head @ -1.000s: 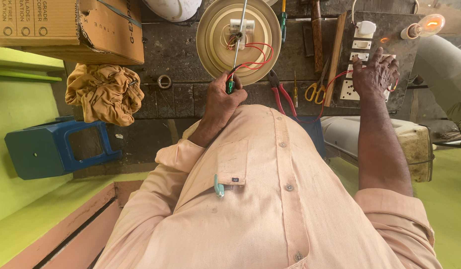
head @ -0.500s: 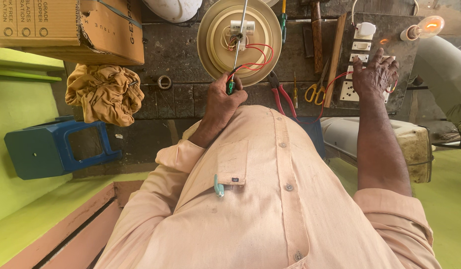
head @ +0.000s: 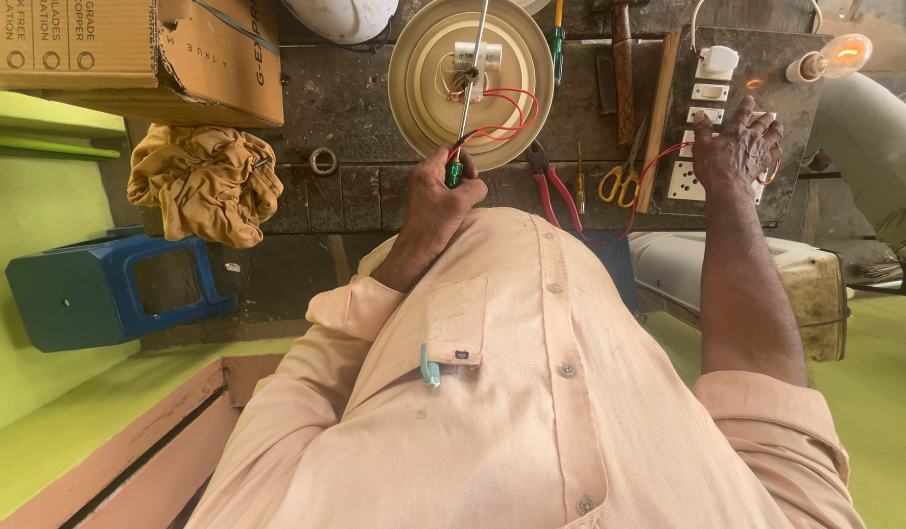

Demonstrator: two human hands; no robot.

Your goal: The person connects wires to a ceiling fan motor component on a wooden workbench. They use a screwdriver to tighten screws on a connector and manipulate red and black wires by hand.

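The left hand was clamped on the green handle of a long screwdriver, its shaft reaching to the white terminal block at the centre of a round cream fixture on the dark workbench. The right hand rested, fingers spread, on the switchboard, holding nothing, beside a lit bulb.

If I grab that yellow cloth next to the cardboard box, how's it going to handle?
The yellow cloth lies crumpled in loose folds, so it would likely droop and change shape when lifted. It looks light for its bulk. Pushed, it would probably bunch up on the rough bench rather than slide.
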